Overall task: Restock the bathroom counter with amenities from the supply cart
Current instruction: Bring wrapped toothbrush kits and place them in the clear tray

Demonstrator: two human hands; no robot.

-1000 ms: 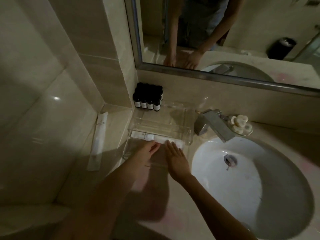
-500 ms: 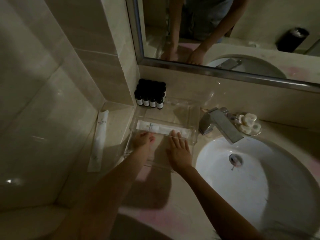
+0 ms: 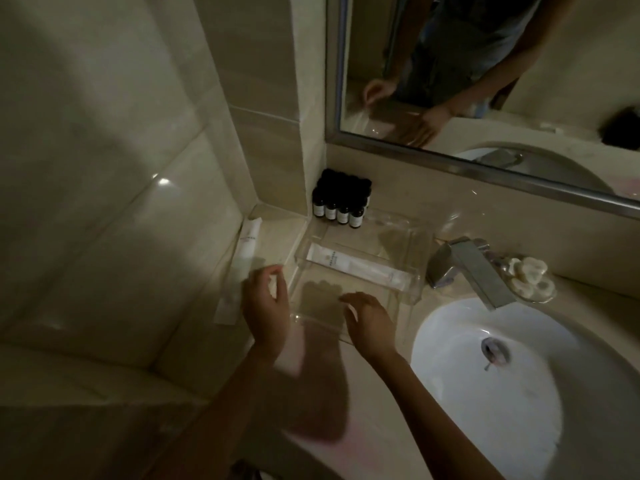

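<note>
Left fingers (image 3: 273,273) loosely curled with nothing visible between them and right fingers (image 3: 349,299) relaxed and slightly bent, a person's two hands hover at the near end of a clear tray (image 3: 391,244) on a hotel bathroom bench (image 3: 595,306). The left hand (image 3: 266,306) sits just beside the tray's near left corner. The right hand (image 3: 372,322) hangs over its near edge, and motion blur leaves it unclear whether either touches the plastic.

The restocking looks partly done. One long white sachet (image 3: 356,266) lies flat across the tray's middle, and the rest of the tray floor looks bare. A second white sachet (image 3: 239,271) lies outside the tray, along the bench's left edge against the wall, and probably still needs placing.

A cluster of small dark bottles (image 3: 341,202) with pale labels stands upright in the back left corner of the bench, just behind the tray. Right of the tray are the tap (image 3: 467,268) and the white basin (image 3: 502,375), and a small dish (image 3: 530,278) of white pieces sits near the back edge beside the tap. The mirror (image 3: 485,64) above reflects both arms. The supply cart is out of view, so what else remains to be brought cannot be judged.
</note>
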